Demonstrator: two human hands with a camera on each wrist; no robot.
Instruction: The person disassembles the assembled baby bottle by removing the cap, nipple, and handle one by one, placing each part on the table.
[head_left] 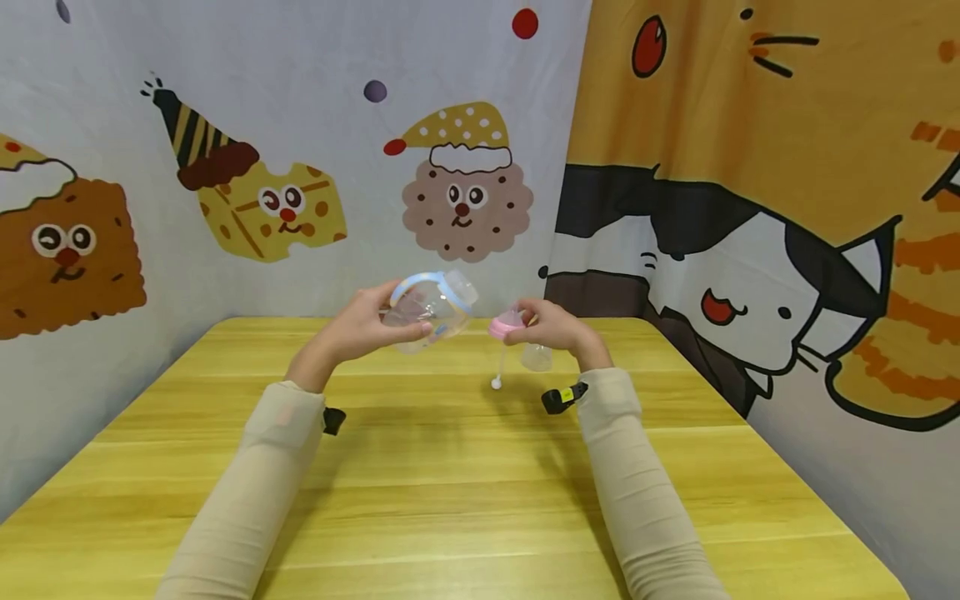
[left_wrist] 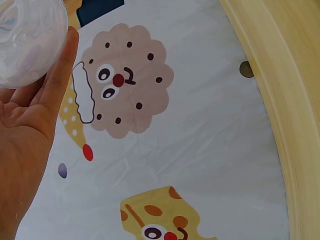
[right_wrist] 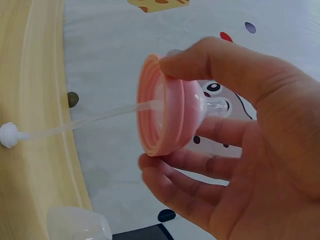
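My left hand (head_left: 366, 321) holds a clear baby bottle (head_left: 442, 310) with a light-blue handle above the table's far part. The bottle is tilted, its neck pointing up and to the right. Only its rounded end (left_wrist: 30, 45) shows in the left wrist view, against the fingers. To the right, my right hand (head_left: 553, 325) grips a pink bottle collar with a clear nipple (right_wrist: 175, 107) by its rim, thumb on one side and fingers on the other. From the collar's underside a thin straw (right_wrist: 85, 121) with a white weighted end (right_wrist: 8, 135) hangs down. Bottle and collar are apart.
A clear cap (head_left: 536, 358) stands on the wooden table (head_left: 420, 500) just beyond the right hand. Cartoon-printed curtains (head_left: 360, 208) hang along the table's far and right sides. A black strap device (head_left: 564, 398) sits at the right wrist.
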